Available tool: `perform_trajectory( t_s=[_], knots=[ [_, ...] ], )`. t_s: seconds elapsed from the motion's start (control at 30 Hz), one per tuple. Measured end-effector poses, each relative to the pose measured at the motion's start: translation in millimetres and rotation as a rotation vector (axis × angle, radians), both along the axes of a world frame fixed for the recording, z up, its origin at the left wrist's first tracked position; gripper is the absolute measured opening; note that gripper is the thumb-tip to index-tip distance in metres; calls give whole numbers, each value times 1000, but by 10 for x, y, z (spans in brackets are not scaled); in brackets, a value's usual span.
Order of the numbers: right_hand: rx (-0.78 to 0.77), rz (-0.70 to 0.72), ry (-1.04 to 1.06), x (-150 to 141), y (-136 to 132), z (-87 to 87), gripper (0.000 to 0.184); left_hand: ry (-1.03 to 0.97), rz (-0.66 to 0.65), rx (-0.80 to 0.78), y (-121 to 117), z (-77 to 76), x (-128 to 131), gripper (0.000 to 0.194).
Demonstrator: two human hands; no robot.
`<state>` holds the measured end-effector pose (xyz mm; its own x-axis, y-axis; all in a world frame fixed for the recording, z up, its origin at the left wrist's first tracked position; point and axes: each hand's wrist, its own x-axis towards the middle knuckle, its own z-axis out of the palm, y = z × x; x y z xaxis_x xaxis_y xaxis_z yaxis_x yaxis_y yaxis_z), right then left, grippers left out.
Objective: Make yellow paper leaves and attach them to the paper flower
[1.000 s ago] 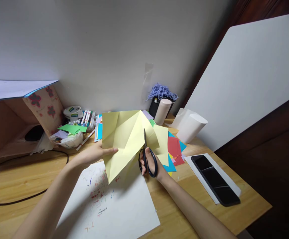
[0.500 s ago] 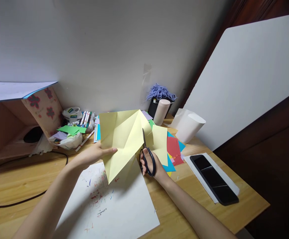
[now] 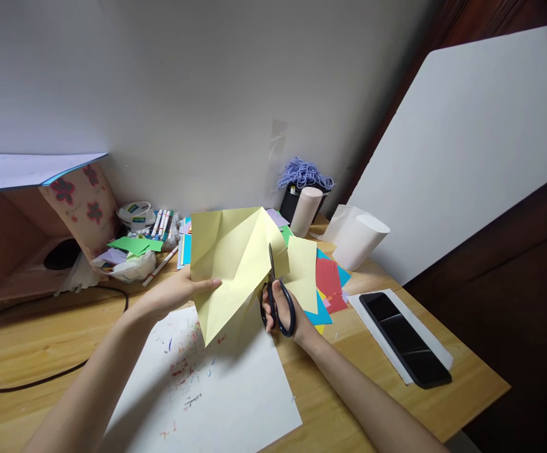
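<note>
A creased sheet of pale yellow paper (image 3: 236, 251) is held up over the table, folded along several lines. My left hand (image 3: 186, 290) grips its left edge, thumb in front and the other fingers hidden behind. With my right hand (image 3: 285, 308) I hold black-handled scissors (image 3: 288, 318), fingers through the loops. One blade lies in front of the yellow paper near its right part, and the other is hidden. Below the paper, a white sheet (image 3: 236, 402) with coloured smudges lies on the wooden table (image 3: 349, 390).
Coloured paper pieces (image 3: 329, 277) lie right of the scissors. Farther right a black phone (image 3: 405, 340) rests on white paper. Behind stand a rolled white paper (image 3: 363, 242), a pale cylinder (image 3: 306, 211) and blue yarn (image 3: 304, 174). Markers (image 3: 161, 223) and a box (image 3: 82, 207) are at left.
The scissors' loops have come apart and drawn together slightly around the same spot. The yellow paper stays in my left hand, with only a small shift.
</note>
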<state>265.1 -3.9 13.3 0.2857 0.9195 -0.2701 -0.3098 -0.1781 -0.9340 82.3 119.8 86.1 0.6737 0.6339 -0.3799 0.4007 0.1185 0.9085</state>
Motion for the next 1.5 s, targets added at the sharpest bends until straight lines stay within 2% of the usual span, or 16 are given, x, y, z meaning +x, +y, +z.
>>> perform_trajectory(
  t_s=[0.37,0.67,0.83,1.23,1.5],
  knots=[
    [55,-24,-74,23,-8,-20,64,23,-14,11,-41,37,29,73],
    [97,-21,-121,55,-24,-104,55,53,-29,26,-47,49,33,73],
    [94,-18,-92,55,-38,-71,52,38,-40,10,-31,25,29,72],
    [48,-18,-106,37,-9,-12,65,30,-20,4,-88,112,48,71],
    [84,-44,-101,51,-14,16,59,33,-60,-26,-77,81,43,62]
  ],
)
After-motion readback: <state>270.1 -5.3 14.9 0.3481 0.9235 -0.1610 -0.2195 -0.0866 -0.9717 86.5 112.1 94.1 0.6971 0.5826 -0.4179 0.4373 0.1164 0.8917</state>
